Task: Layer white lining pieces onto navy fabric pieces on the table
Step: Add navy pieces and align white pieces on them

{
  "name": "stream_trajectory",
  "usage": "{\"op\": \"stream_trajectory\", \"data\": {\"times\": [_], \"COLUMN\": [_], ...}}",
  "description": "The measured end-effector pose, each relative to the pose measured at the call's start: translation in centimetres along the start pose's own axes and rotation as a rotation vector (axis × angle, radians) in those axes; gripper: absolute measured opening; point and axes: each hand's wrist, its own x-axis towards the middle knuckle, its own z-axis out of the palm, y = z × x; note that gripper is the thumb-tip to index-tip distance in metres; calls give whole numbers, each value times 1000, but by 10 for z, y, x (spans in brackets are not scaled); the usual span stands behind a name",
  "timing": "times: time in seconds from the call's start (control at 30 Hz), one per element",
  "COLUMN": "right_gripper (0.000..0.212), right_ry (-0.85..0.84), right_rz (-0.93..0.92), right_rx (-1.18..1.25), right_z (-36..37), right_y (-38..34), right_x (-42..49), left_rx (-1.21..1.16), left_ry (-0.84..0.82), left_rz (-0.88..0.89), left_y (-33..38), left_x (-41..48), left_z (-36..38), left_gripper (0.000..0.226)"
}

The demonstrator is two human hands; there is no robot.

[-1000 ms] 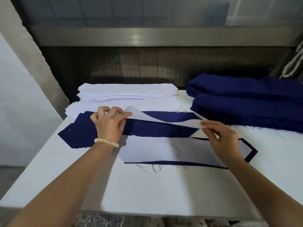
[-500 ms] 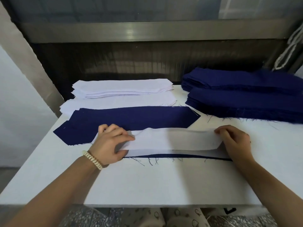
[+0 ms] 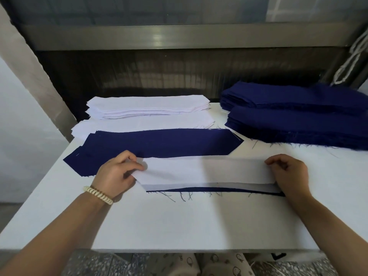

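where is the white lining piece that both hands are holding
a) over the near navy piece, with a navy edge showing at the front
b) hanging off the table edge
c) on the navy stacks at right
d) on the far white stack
A: the left hand and right hand hold the white lining piece over the near navy piece, whose frayed front edge shows just beneath it.

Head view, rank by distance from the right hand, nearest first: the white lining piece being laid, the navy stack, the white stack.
1. white lining piece: in front, its right end pinched by the right hand.
2. navy stack: back right, just behind the hand.
3. white stack: back left, farthest.
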Motion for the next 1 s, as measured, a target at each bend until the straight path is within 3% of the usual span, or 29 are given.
{"op": "stream_trajectory", "data": {"times": [0.1,0.2,0.3,0.43,0.6,0.8,1.0], "right_gripper": [43,45,44,44,33,37,38], "right_ry": [26,42,42,52,21,38,46], "right_rz": [26,41,62,79,58,79,82], "right_rx": [0,1,-2,2,-46,-35,-21], "right_z": [-1,-2,-1,-1,0,0,0], "right_y": [-1,-1,-1,-3,-2,0,1], "right_x": [0,0,0,-1,0,2,2], "left_rx": [69,186,203,174,122,1,23], "left_ry": [80,181,163,199,229,187,175], "left_rz": [75,43,20,-21,-33,65,44], "left_y": [-3,-5,-7,-5,-5,-8,-10], "left_x": [2,0,-2,0,-4,-3,-3], "left_z": [-1,-2,2,1,1,0,4], "left_gripper": [20,18,28,23,33,35,32]}}
